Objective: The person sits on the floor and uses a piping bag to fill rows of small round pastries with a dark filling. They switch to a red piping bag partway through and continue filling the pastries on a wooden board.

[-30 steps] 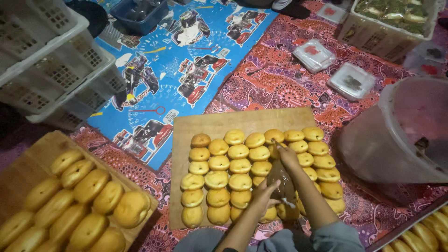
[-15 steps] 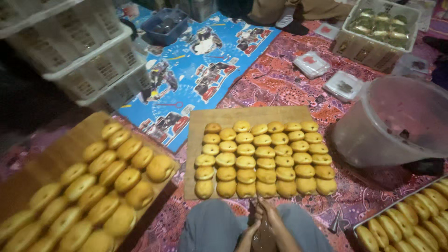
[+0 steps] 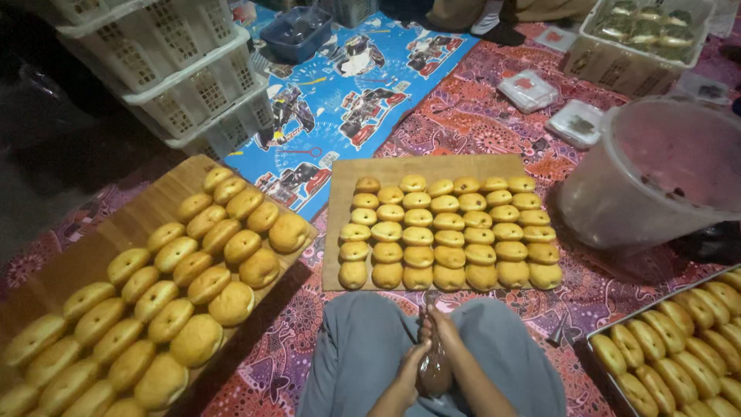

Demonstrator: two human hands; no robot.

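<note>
Now both hands (image 3: 428, 359) around piping bag (image 3: 436, 371).

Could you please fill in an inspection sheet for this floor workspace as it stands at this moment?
Surface: patterned red mat, blue printed sheet.
Job's things: piping bag; centre board with rows of round buns.
Clutter: left board of buns, right tray of buns, large plastic tub, stacked crates, small lidded boxes.
Grippers: left hand and right hand both grip the bag.
Cables: nothing seen.
Surroundings: another person's foot at top.
</note>
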